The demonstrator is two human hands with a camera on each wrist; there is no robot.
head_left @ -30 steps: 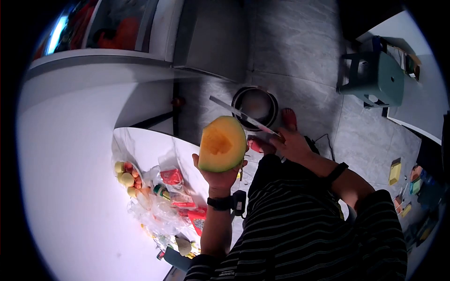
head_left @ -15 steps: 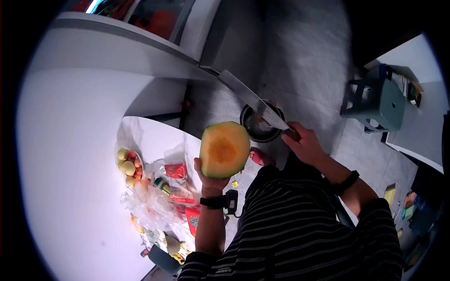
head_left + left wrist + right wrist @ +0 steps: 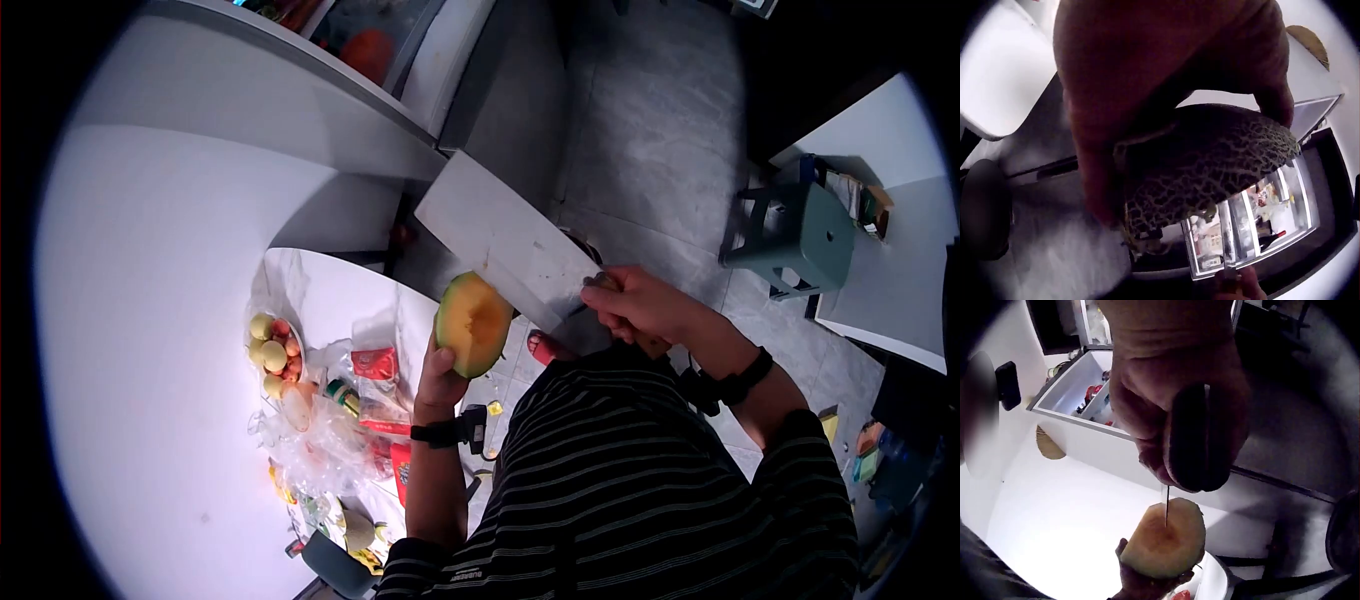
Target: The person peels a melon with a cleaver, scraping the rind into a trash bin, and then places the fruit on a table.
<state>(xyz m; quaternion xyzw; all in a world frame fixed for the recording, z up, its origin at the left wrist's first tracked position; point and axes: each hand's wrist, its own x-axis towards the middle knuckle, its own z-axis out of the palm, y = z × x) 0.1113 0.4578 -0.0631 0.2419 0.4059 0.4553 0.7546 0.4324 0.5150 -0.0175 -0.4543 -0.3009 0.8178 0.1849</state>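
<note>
My left hand (image 3: 440,378) holds a cut melon half (image 3: 472,325) from below, thumb over the near rim, its orange flesh turned toward the cleaver side. In the left wrist view the netted rind (image 3: 1210,172) lies between my thumb and fingers. My right hand (image 3: 655,308) grips the wooden handle of a cleaver (image 3: 510,240), whose broad blade shows flat to the head camera, its lower edge close by the melon. From the right wrist, the blade (image 3: 1167,503) appears edge-on and overlaps the cut face of the melon.
On the white table (image 3: 325,275) at left are a bowl of round fruit (image 3: 270,355), clear plastic bags and red packets (image 3: 375,363). A dark round bin (image 3: 590,243) stands on the floor behind the cleaver. A green stool (image 3: 825,235) is at right.
The cleaver has rolled from nearly edge-on to broad side up. The melon has turned in my left hand, its cut face now angled right. My right hand has moved slightly right.
</note>
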